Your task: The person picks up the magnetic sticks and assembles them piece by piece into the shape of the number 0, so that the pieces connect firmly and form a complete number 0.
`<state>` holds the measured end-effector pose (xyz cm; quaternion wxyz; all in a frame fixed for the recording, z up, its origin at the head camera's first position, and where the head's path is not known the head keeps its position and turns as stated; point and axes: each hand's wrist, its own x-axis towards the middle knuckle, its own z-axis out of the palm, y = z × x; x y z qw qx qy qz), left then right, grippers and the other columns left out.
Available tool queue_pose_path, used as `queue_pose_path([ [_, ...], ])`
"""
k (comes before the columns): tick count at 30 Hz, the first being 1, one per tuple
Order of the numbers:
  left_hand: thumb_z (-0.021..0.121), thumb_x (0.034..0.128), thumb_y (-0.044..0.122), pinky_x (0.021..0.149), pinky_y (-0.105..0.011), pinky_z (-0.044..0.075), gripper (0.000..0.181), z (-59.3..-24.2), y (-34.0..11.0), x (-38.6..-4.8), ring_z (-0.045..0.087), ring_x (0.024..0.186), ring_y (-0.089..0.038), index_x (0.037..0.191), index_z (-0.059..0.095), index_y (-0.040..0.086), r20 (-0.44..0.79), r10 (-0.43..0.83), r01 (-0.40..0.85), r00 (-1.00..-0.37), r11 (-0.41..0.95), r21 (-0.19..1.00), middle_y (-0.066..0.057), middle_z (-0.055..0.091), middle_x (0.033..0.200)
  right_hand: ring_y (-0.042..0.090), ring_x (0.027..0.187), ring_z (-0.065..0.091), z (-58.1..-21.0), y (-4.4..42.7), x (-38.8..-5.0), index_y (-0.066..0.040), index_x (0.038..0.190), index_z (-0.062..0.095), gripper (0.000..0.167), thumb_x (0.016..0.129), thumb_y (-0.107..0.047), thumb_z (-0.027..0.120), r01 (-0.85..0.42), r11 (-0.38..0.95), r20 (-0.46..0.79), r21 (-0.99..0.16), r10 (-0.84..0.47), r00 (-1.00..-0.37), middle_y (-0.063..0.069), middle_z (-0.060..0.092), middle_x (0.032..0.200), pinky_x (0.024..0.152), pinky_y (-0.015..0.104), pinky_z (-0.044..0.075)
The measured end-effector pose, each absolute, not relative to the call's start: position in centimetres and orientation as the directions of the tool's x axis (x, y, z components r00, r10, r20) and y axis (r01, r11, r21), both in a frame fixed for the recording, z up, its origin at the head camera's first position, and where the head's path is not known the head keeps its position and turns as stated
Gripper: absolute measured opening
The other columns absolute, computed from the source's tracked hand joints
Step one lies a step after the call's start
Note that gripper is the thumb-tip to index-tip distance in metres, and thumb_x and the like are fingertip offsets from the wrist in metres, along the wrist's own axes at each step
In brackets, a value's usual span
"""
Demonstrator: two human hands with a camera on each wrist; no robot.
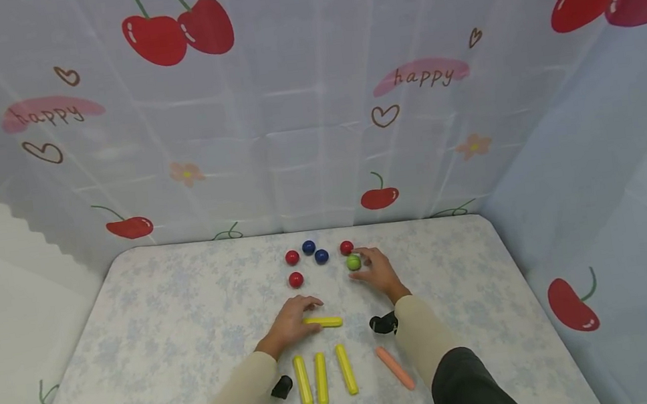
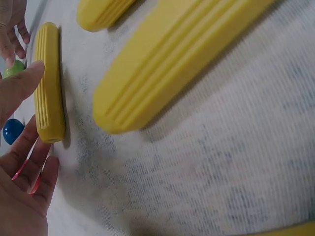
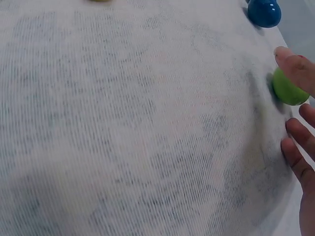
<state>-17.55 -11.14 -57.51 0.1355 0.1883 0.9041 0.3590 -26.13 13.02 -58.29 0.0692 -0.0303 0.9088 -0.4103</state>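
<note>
In the head view my left hand (image 1: 291, 322) is at a yellow ribbed stick (image 1: 329, 322) lying crosswise on the table. The left wrist view shows its thumb (image 2: 30, 73) overlapping that stick, with the other fingers spread past the stick's end. Farther back, my right hand (image 1: 379, 272) is around a green ball (image 1: 353, 263), thumb and forefinger apart on either side of it. In the right wrist view the thumb partly covers the ball (image 3: 290, 88); whether it touches is hard to tell. A red ball (image 1: 346, 247) sits just behind the green one.
Left of the right hand are blue balls (image 1: 321, 257) and red balls (image 1: 295, 279). Nearer me lie three yellow sticks (image 1: 321, 379) and an orange stick (image 1: 395, 368). A printed curtain (image 1: 314, 129) hangs behind the pale table (image 1: 169, 329). Black devices (image 1: 383, 324) are at both wrists.
</note>
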Motion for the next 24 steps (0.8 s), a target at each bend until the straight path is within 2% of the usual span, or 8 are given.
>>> queue_pose_path([
  [5, 0.080, 0.0785, 0.012, 0.092, -0.044, 0.044, 0.036, -57.7, -10.8, -18.0, 0.056, 0.098, -0.024, 0.112, 0.066, 0.009, -0.151, 0.417, 0.192, -0.896, 0.673, 0.715, -0.004, 0.061, 0.102, 0.025, 0.105, 0.054, -58.5, 12.8, -26.4, -0.014, 0.128, 0.061, 0.050, 0.082, -0.015, 0.078, 0.093, 0.590, -0.155, -0.802, -0.055, -0.986, 0.009, 0.058, 0.120, 0.089, 0.041, 0.047],
  [13, 0.081, 0.0771, 0.011, 0.084, -0.035, 0.045, 0.023, -58.1, -10.4, -18.3, 0.053, 0.085, -0.014, 0.099, 0.072, 0.012, -0.250, 0.370, 0.096, -0.895, 0.706, 0.702, 0.004, 0.058, 0.090, 0.024, 0.101, 0.054, -59.1, 12.7, -26.5, -0.014, 0.125, 0.063, 0.045, 0.083, -0.012, 0.077, 0.122, 0.543, -0.170, -0.831, -0.039, -0.985, 0.009, 0.060, 0.117, 0.089, 0.039, 0.046],
  [17, 0.081, 0.0771, 0.010, 0.081, -0.033, 0.045, 0.018, -58.2, -10.3, -18.5, 0.052, 0.082, -0.013, 0.093, 0.074, 0.012, -0.229, 0.363, 0.102, -0.903, 0.700, 0.707, 0.003, 0.058, 0.088, 0.025, 0.102, 0.055, -58.9, 12.7, -26.5, -0.013, 0.121, 0.065, 0.038, 0.085, -0.011, 0.075, 0.152, 0.528, -0.185, -0.836, -0.010, -0.983, 0.010, 0.061, 0.117, 0.090, 0.040, 0.047],
  [24, 0.079, 0.0795, 0.015, 0.082, -0.034, 0.042, 0.016, -58.3, -10.3, -18.6, 0.050, 0.083, -0.014, 0.094, 0.074, 0.013, -0.219, 0.365, 0.126, -0.905, 0.722, 0.681, 0.005, 0.058, 0.086, 0.024, 0.102, 0.055, -58.9, 12.6, -26.4, -0.011, 0.117, 0.066, 0.032, 0.086, -0.007, 0.073, 0.172, 0.519, -0.187, -0.837, 0.023, -0.982, 0.009, 0.062, 0.117, 0.091, 0.041, 0.045],
])
